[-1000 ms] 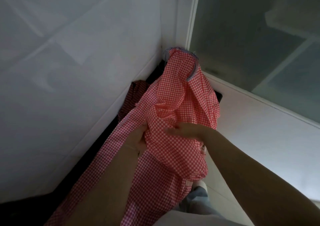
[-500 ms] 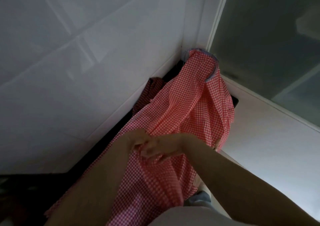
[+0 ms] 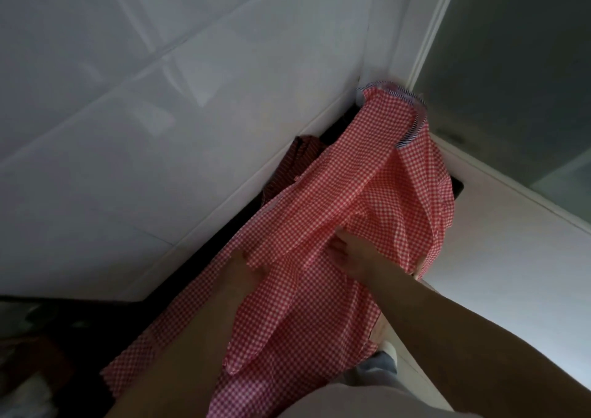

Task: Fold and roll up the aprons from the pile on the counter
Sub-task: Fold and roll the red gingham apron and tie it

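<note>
Both of my hands are on 1 apron (image 3: 361,200), a thin cloth in small red-and-white checks. Its top end is bunched into the far corner where the white tiled wall (image 3: 160,104) meets the frosted glass panel (image 3: 518,75), and a narrow band of dark-and-white striped trim runs along that upper edge. From there the cloth falls toward me in long loose folds, spreading over the dark bench (image 3: 204,257) and hanging down past its front edge at the bottom of the view. A second, darker red piece of cloth (image 3: 297,158) lies behind it against the wall, half hidden.

My left hand (image 3: 240,269) is under a fold at the apron's left side; the cloth covers my fingers, so I cannot tell whether that grip is wide, narrow or closed on the fabric. My right hand (image 3: 348,254) is at the middle of the apron, below the bunched top, fingers curled into a gathered fold and holding it. The 2 hands are near each other with a ridge of cloth between them. Most of the apron lies beyond and below my hands, and part of it drapes over my left forearm.
</note>
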Action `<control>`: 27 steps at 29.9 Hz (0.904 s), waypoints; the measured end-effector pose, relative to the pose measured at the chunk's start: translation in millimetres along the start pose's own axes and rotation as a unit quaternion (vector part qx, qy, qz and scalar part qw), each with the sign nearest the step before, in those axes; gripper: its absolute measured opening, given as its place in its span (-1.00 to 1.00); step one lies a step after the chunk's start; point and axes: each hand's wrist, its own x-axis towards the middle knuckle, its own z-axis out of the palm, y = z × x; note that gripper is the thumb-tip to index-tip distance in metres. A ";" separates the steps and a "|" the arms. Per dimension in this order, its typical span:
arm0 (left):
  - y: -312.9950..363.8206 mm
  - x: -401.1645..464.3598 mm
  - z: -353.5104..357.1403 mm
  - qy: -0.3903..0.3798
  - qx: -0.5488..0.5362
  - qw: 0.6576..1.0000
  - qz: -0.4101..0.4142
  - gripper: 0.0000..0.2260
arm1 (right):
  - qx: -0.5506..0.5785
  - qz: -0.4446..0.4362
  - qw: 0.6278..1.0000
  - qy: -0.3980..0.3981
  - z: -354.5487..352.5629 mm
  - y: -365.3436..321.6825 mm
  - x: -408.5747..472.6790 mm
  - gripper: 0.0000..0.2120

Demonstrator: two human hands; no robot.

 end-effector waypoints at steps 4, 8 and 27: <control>-12.9 -3.6 -5.7 0.019 -0.022 0.996 0.086 -0.69 | 0.089 0.011 0.996 0.016 15.1 -5.5 -7.8 -0.80; -8.1 -8.4 -29.3 0.034 -0.160 0.984 0.074 -0.77 | -0.032 -0.175 0.971 0.159 22.2 -8.1 -9.1 -0.91; 38.0 34.9 -7.0 -0.142 0.039 0.977 0.152 -0.17 | -0.467 -0.274 0.798 0.265 -30.1 -73.3 14.2 -0.55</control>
